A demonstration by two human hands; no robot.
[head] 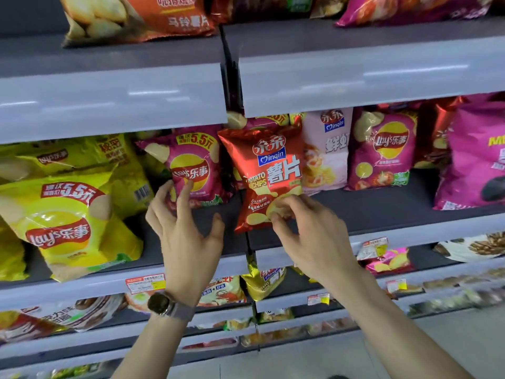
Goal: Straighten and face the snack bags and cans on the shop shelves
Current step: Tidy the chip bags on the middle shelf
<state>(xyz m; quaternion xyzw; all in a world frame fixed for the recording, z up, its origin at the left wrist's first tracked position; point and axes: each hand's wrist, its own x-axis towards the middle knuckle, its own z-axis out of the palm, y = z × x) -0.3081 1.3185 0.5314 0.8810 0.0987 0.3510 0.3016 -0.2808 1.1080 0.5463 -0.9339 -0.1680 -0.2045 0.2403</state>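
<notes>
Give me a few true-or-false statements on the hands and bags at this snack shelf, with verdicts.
1. The right hand pinches the lower part of the red Qinqin potato chips bag. True.
2. The wristwatch is on the right wrist. False: it is on the left wrist.
3. The left hand touches a pink Lay's bag. True.
4. The big Lay's bag at the shelf's left is blue. False: it is yellow.
5. A pale pink Qinqin bag stands right of the red one. True.
</notes>
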